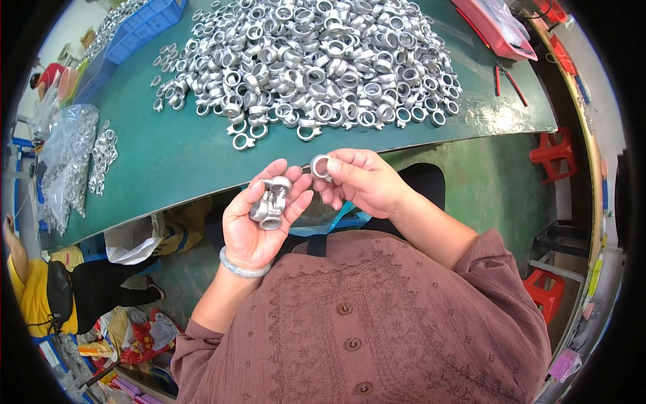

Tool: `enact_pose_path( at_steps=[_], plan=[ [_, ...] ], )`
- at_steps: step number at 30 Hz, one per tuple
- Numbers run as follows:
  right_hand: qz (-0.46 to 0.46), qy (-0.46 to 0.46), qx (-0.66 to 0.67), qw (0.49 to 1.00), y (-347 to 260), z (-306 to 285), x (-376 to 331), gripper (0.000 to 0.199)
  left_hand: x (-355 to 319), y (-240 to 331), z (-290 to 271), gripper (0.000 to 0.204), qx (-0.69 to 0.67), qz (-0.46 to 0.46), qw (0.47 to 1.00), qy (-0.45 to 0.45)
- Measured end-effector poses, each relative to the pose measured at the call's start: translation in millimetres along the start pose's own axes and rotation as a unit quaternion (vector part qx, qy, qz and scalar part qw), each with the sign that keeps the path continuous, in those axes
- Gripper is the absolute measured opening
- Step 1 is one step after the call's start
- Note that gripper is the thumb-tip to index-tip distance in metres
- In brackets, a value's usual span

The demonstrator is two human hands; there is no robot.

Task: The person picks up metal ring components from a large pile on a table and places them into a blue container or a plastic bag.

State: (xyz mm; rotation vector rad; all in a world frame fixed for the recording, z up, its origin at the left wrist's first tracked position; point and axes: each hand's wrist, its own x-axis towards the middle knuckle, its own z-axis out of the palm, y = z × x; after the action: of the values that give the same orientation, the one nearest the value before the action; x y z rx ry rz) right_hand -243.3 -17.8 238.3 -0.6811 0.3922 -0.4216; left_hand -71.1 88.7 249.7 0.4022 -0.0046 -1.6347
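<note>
In the cupped palm of my left hand (pixel 247 236) lie several silver-grey metal ring fittings (pixel 272 210), its fingers curled up around them. My right hand (pixel 367 180) pinches one more metal ring (pixel 320 165) between thumb and fingers, close beside my left fingertips. That ring faces up with its round opening showing. Both hands are in front of my body, just off the near edge of a green table (pixel 151 178). Beyond them, a large heap of similar metal rings (pixel 330 64) with small side lugs covers the middle of the table.
On the left sit a clear plastic bag (pixel 70 151) of metal parts and a blue crate (pixel 145 30). Red-handled pliers (pixel 508 84) and a pink tray (pixel 498 30) lie at the right. Red stools (pixel 555 156) stand beyond the table. A person in yellow (pixel 40 293) is at the lower left.
</note>
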Motion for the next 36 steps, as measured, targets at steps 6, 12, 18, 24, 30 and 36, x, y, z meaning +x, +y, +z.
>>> enact_pose_path(
  at_steps=[6, 12, 18, 24, 30, 36],
  plan=[
    [-0.234, 0.044, -0.489, 0.839, -2.3, 3.4, -5.2, 0.020, -1.5, 1.2, 3.0, 0.042, -0.031, -0.002, 1.000, -0.003],
    [-0.355, 0.041, -0.577, 0.734, -4.7, 12.5, 0.3, 0.023, -0.7, -4.6, 10.6, 0.047, 0.003, 0.000, 1.000, 0.019],
    [-0.328, 0.036, -0.596, 0.732, -4.9, 20.6, 4.5, 0.024, 0.2, -6.9, 14.6, 0.053, 0.035, -0.056, 0.998, 0.004],
    [-0.209, -0.011, -0.525, 0.825, -5.2, 13.6, 5.6, 0.014, -0.1, -5.9, 12.3, 0.054, 0.014, -0.084, 0.996, 0.025],
    [-0.185, -0.011, -0.314, 0.931, -1.6, 3.5, 6.7, 0.010, -0.1, -2.7, 6.6, 0.046, 0.111, -0.113, 0.987, 0.037],
    [-0.342, -0.029, -0.468, 0.814, -3.9, 7.0, 5.4, 0.020, -1.1, -6.4, 9.0, 0.030, 0.148, -0.106, 0.983, 0.039]
  ],
)
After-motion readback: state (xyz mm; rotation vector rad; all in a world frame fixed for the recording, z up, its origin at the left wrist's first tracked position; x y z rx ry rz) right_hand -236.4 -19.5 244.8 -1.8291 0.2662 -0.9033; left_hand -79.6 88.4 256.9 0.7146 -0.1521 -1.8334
